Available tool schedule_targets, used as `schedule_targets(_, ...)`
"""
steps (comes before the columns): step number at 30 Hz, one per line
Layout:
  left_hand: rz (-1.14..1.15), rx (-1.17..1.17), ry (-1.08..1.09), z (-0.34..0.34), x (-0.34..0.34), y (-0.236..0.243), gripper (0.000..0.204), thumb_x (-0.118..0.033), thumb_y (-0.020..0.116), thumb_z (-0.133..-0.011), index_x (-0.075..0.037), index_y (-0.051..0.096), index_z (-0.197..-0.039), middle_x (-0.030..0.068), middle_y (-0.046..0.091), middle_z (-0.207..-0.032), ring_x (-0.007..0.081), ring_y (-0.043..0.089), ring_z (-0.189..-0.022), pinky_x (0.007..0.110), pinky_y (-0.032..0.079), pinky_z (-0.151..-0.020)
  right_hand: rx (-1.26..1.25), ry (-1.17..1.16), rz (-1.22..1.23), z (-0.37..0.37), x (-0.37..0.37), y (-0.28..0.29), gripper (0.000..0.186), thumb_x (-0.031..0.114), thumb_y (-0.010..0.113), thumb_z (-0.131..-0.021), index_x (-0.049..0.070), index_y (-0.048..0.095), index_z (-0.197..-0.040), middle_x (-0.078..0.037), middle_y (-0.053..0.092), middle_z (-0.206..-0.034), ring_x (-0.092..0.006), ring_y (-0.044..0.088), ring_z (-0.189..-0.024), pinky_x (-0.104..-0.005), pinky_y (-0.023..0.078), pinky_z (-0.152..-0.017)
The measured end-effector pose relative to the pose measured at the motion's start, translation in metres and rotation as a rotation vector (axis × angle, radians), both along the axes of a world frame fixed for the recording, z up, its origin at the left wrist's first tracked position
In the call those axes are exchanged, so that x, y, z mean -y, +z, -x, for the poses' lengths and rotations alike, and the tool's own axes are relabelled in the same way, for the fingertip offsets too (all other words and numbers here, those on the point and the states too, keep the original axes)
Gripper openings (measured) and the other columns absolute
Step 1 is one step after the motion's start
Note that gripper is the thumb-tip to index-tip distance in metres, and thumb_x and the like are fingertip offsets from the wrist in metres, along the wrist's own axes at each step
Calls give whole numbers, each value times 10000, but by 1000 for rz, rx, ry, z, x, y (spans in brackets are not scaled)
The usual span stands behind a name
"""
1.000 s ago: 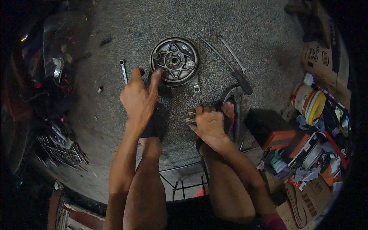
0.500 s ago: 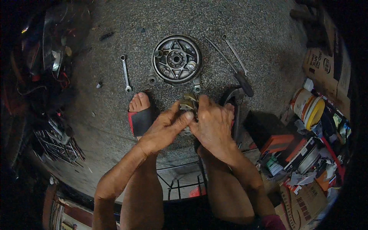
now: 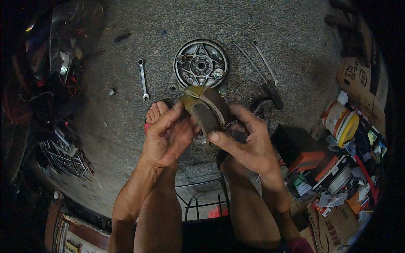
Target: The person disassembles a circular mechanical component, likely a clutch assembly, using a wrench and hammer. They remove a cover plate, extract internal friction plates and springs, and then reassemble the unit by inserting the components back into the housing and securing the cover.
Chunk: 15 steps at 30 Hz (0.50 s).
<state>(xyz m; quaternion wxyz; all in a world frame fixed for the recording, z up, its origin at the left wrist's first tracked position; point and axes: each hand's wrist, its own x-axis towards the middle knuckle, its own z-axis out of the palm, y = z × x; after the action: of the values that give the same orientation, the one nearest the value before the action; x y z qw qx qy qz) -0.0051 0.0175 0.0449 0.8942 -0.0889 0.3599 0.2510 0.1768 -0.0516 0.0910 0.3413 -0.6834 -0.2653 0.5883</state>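
Two curved brake shoes, with dark worn lining and yellowish ends, are held side by side above the floor. My left hand (image 3: pixel 166 137) grips the nearer-left brake shoe (image 3: pixel 204 116), thumb at its yellowish end. My right hand (image 3: pixel 249 143) has its thumb and fingers round the other brake shoe (image 3: pixel 217 104); its lower part is hidden. Beyond them a round metal brake plate (image 3: pixel 201 65) with star-shaped ribs lies on the floor. The shoes partly cover a small lever at its near edge. A metal ring (image 3: pixel 173 88) lies beside the plate.
A combination wrench (image 3: pixel 143 80) lies left of the plate. To its right lie another wrench (image 3: pixel 265 63) and a black-handled long tool (image 3: pixel 275 96). A tool rack (image 3: pixel 63 154) stands at left; a yellow-lidded bucket (image 3: pixel 341 122) and cardboard boxes (image 3: pixel 360 80) crowd the right.
My hands have turned and spread, bringing both brake shoes up into plain sight; before, they were mostly hidden between my fingers. The floor items have shifted slightly right in the view.
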Motion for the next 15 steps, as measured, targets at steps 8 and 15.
schedule_targets(8, 54, -76, -72, -15, -13, 18, 346, -278, 513, -1021, -59, 515, -1288, 41, 546, -1207, 150, 485, -1132, 315, 325, -1060, 35, -96, -84, 16, -9, -2, 416, 174, 821, -787, -41, 645, -1097, -98, 700, -949, -132, 653, -875, -284, 522, -776)
schedule_targets(15, -39, -233, -45, -9, -8, 17, 388, -188, 630, -957, -46, 507, -1296, 7, 550, -1118, 121, 505, -1052, 295, 367, -1024, 218, -64, -190, 26, -5, -11, 355, 127, 822, -776, -39, 661, -1045, -94, 702, -917, -123, 652, -814, -279, 520, -752)
